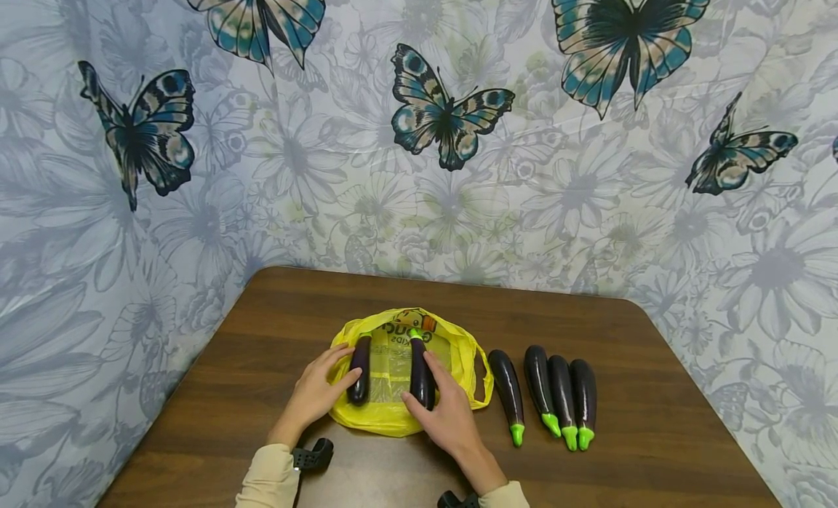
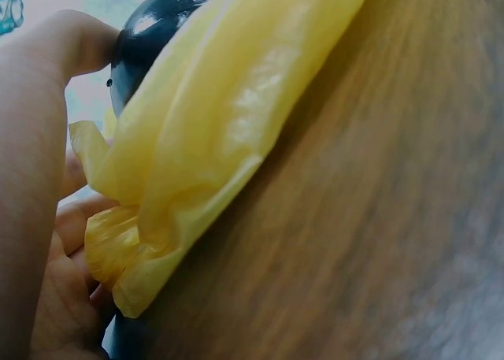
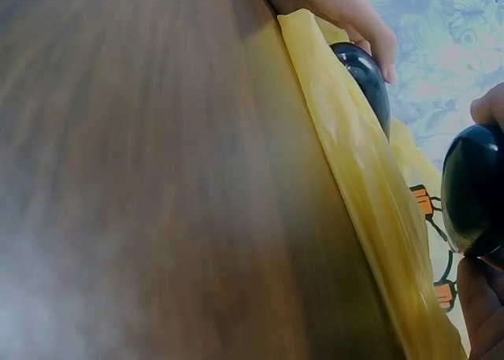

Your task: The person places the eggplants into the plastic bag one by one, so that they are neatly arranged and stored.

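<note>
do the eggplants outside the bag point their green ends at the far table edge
No, all four eggplants outside the bag have their green ends facing the near side.

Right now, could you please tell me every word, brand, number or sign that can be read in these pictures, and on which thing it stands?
"KIDS": small dark print on the yellow thin plastic bag, apparently mirrored.
Larger dark word above it: partly hidden by the green-stemmed, glossy dark purple eggplant; perhaps "OUC" shows, but I cannot read it whole.
I can read no other text.
</note>
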`<state>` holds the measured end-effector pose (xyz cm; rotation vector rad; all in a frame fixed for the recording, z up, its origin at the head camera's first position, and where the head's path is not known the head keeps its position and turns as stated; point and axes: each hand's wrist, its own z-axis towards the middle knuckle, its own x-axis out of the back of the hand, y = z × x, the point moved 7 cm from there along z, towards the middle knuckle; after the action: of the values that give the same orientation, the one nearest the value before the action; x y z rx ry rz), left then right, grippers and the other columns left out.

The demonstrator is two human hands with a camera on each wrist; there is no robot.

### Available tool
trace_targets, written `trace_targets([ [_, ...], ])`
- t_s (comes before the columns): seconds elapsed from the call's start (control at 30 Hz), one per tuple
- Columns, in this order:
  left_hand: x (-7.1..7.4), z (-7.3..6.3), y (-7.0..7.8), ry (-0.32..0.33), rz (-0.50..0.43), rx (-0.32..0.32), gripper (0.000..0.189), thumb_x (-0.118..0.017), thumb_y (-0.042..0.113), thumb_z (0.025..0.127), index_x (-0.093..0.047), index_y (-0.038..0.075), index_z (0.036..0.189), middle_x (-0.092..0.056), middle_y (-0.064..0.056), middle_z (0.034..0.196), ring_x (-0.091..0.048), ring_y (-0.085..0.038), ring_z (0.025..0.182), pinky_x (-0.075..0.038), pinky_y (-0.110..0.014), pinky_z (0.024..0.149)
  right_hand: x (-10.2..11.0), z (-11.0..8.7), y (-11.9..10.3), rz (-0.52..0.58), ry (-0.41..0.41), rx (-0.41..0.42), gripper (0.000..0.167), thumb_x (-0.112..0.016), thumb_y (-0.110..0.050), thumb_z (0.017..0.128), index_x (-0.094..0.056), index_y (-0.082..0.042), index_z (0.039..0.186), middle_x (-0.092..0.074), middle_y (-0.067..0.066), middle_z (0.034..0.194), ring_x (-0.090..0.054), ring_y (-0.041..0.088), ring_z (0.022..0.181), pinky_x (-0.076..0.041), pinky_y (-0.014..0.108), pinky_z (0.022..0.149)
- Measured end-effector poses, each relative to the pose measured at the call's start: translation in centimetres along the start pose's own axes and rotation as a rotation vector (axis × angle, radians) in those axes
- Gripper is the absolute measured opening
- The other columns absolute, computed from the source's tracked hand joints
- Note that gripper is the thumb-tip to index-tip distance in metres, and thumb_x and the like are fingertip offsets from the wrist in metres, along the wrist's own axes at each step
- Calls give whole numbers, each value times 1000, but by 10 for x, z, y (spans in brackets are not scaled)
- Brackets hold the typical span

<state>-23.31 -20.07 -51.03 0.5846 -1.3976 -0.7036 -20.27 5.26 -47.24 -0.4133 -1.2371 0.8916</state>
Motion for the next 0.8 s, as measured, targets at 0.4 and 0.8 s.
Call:
trace_targets([
  [0.4,-1,1,-1,-2,6,-16,65,-61,57,99,-54,19,151,-43,-11,161,-37,-44,148,-28,-71,116,-10,4,-4,15,-25,-14,79,-77,-44,91,-45,-16,157,-45,6,161,-47,32,145,-43,55,114],
  [0.8,0,1,0,1,10,-17,63,-63,54,99,-55,18,150,-44,-12,161,-38,-46,147,-28,-72,116,-15,6,-9,1,-21,43,80,-75,-47,92,-44,-12,157,-46,14,159,-50,35,142,-46,57,110],
])
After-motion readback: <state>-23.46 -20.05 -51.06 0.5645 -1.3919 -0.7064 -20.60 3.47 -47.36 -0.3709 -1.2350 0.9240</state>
